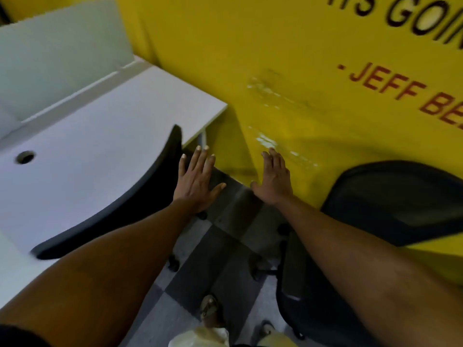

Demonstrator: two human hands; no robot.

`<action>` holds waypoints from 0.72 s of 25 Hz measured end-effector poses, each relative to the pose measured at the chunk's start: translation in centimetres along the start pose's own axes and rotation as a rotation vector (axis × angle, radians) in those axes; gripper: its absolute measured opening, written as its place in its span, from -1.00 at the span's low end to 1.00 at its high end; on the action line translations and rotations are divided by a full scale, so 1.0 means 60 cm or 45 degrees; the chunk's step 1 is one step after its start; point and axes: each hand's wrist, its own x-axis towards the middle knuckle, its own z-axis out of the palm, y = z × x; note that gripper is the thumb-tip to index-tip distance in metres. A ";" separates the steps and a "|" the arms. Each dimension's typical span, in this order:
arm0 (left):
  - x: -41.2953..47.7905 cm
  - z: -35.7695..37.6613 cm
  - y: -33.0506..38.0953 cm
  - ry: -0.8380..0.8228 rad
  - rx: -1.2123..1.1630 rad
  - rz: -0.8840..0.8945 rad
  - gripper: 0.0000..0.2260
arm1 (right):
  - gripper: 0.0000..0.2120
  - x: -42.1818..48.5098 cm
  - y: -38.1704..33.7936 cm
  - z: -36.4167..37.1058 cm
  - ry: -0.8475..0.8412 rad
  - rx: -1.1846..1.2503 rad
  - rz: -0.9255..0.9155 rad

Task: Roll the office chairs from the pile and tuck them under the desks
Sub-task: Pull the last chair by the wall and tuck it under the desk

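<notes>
— Where is the chair?
— One black chair (120, 204) is pushed in at the white desk (100, 146). Its curved back is right at the desk's front edge. Small black wheels (173, 264) show on the floor near it.
— Is the person holding it?
— No. The left hand (198, 179) is just beside the top end of the chair's back. Its fingers are straight and a bit spread, and it grips nothing. The picture is too blurry to tell if the little finger touches the chair.
— And the other hand?
— The right hand (274, 181) is out in front too, with straight fingers close together and the thumb sticking out. It holds nothing. The two hands are near each other with a gap between them.
— Is there another chair?
— Yes, a second black chair (400, 204) stands on the right, its mesh back up against the yellow wall (275, 58). It is well apart from the desk.
— What else is there?
— The desk has a round hole (25, 157) in its top and a pale screen (62, 46) standing along its far side. The wall has dark red letters (390, 86). The floor (225, 259) has light and dark grey squares. At the bottom are the person's feet in sandals (210, 309)
</notes>
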 end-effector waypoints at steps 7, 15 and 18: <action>0.133 0.039 0.249 -0.125 -0.054 0.420 -0.21 | -0.13 -0.077 0.233 -0.091 0.042 0.108 0.544; 0.209 0.064 0.429 -0.177 -0.103 0.525 -0.22 | -0.45 -0.024 0.396 -0.151 0.508 0.521 1.154; 0.230 0.070 0.457 -0.194 -0.026 0.487 -0.22 | -0.18 0.024 0.425 -0.166 0.540 0.682 1.401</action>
